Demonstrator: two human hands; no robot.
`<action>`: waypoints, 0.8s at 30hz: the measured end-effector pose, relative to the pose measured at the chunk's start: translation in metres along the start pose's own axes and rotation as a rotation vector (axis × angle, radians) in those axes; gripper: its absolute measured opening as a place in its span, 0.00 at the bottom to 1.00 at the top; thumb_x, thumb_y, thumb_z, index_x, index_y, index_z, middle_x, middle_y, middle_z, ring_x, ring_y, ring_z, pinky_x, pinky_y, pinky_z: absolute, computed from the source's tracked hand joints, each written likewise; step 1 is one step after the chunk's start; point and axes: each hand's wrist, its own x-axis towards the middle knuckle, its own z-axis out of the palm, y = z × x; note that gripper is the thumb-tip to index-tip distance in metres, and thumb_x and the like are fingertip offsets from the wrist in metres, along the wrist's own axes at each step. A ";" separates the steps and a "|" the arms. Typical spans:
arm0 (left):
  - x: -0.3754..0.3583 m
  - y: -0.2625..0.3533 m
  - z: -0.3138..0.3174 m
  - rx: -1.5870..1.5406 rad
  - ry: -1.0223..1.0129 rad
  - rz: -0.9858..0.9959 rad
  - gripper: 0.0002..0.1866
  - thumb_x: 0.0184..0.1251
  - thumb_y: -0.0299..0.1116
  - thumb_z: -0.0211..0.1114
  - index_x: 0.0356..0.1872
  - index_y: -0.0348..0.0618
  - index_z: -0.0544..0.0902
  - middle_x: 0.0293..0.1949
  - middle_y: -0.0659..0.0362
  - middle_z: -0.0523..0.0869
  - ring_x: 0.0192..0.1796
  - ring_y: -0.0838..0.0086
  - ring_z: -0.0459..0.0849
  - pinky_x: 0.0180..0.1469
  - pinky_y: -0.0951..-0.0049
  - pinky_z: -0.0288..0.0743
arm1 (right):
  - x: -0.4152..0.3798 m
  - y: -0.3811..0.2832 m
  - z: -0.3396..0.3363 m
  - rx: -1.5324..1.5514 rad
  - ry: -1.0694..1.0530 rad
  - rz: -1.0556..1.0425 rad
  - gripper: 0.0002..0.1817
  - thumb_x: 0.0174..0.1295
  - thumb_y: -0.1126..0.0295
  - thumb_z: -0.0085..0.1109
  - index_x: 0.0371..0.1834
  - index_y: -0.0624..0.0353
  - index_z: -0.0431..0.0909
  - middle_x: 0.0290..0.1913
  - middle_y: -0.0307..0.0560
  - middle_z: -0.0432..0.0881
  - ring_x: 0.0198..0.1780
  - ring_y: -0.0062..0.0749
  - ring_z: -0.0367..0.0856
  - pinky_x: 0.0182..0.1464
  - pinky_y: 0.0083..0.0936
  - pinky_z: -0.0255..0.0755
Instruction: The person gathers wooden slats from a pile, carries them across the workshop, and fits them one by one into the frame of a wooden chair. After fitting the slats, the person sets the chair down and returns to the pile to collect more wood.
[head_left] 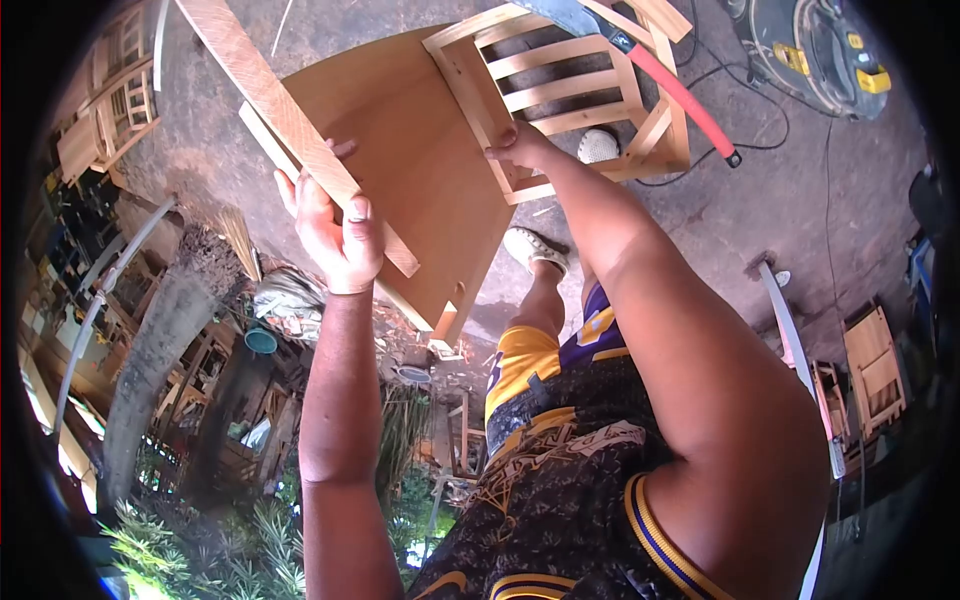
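My left hand (pixel 338 235) is closed around a long wooden strip (pixel 285 115), thumb on the near side and fingers behind. Below that strip lies a wide brown wooden panel (pixel 400 150), with a pale batten (pixel 268 140) along its left edge. A slatted wooden frame (pixel 560 95) joins the panel on the right. On the frame's rail, near the corner beside the panel, my right hand (pixel 522 147) is gripping, fingers bent over the wood. A red-handled tool (pixel 680 98) with a bluish-grey head rests across the frame's top.
A round machine (pixel 815 55) with yellow parts stands at the upper right, with a black cable on the concrete floor (pixel 730 220). Wooden furniture pieces (pixel 115 115) are at the left, and another (pixel 873 365) is at the right. A tree trunk (pixel 165 340) and plants occupy the lower left.
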 end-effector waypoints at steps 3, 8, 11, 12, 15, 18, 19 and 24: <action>0.003 0.004 -0.004 0.080 -0.040 0.048 0.34 0.70 0.61 0.44 0.45 0.34 0.78 0.48 0.51 0.84 0.60 0.57 0.72 0.70 0.53 0.47 | -0.010 -0.005 0.009 0.026 0.047 0.028 0.32 0.45 0.52 0.77 0.45 0.66 0.77 0.44 0.52 0.84 0.48 0.40 0.82 0.53 0.29 0.74; 0.001 0.002 -0.005 0.029 0.002 0.057 0.28 0.64 0.57 0.53 0.44 0.38 0.81 0.47 0.53 0.83 0.56 0.57 0.76 0.71 0.48 0.42 | -0.028 -0.011 0.019 0.037 0.145 0.009 0.14 0.56 0.63 0.68 0.38 0.60 0.78 0.37 0.48 0.84 0.39 0.37 0.82 0.45 0.30 0.74; -0.001 0.003 -0.004 0.081 -0.030 0.025 0.33 0.68 0.61 0.47 0.48 0.37 0.80 0.47 0.53 0.83 0.60 0.59 0.74 0.73 0.49 0.34 | -0.033 0.008 0.021 -0.100 0.268 -0.169 0.08 0.59 0.65 0.60 0.30 0.58 0.79 0.31 0.51 0.84 0.35 0.39 0.83 0.40 0.32 0.75; -0.003 -0.001 -0.004 0.070 -0.016 0.019 0.33 0.67 0.61 0.48 0.48 0.37 0.79 0.47 0.53 0.83 0.59 0.59 0.75 0.73 0.49 0.32 | -0.041 0.007 0.019 -0.104 0.313 -0.242 0.09 0.59 0.65 0.59 0.28 0.58 0.79 0.29 0.52 0.83 0.33 0.40 0.82 0.39 0.32 0.75; -0.010 -0.002 -0.008 -0.064 -0.055 -0.097 0.23 0.65 0.51 0.57 0.45 0.39 0.80 0.46 0.54 0.82 0.55 0.60 0.77 0.70 0.54 0.51 | -0.083 -0.010 -0.009 -0.313 0.196 -0.174 0.04 0.59 0.71 0.61 0.29 0.59 0.79 0.23 0.40 0.75 0.29 0.16 0.71 0.35 0.24 0.72; -0.014 0.008 -0.007 0.208 0.001 -0.222 0.22 0.50 0.46 0.64 0.46 0.46 0.80 0.46 0.50 0.80 0.53 0.51 0.75 0.67 0.50 0.57 | -0.114 0.017 -0.014 0.385 0.312 -0.300 0.07 0.65 0.65 0.61 0.32 0.55 0.78 0.26 0.29 0.74 0.28 0.14 0.70 0.28 0.18 0.67; -0.012 0.013 -0.007 0.264 0.114 -0.159 0.22 0.51 0.49 0.64 0.44 0.48 0.81 0.43 0.48 0.82 0.52 0.49 0.76 0.69 0.48 0.53 | -0.130 0.013 -0.032 0.198 0.340 -0.323 0.10 0.65 0.64 0.61 0.27 0.53 0.74 0.22 0.27 0.70 0.24 0.13 0.67 0.24 0.17 0.61; -0.015 0.024 -0.038 -0.006 0.011 -0.060 0.23 0.56 0.52 0.58 0.39 0.44 0.84 0.36 0.49 0.84 0.50 0.55 0.80 0.73 0.44 0.36 | -0.251 -0.034 -0.051 0.403 0.547 -0.344 0.14 0.69 0.62 0.55 0.32 0.61 0.78 0.26 0.32 0.75 0.24 0.14 0.68 0.27 0.16 0.64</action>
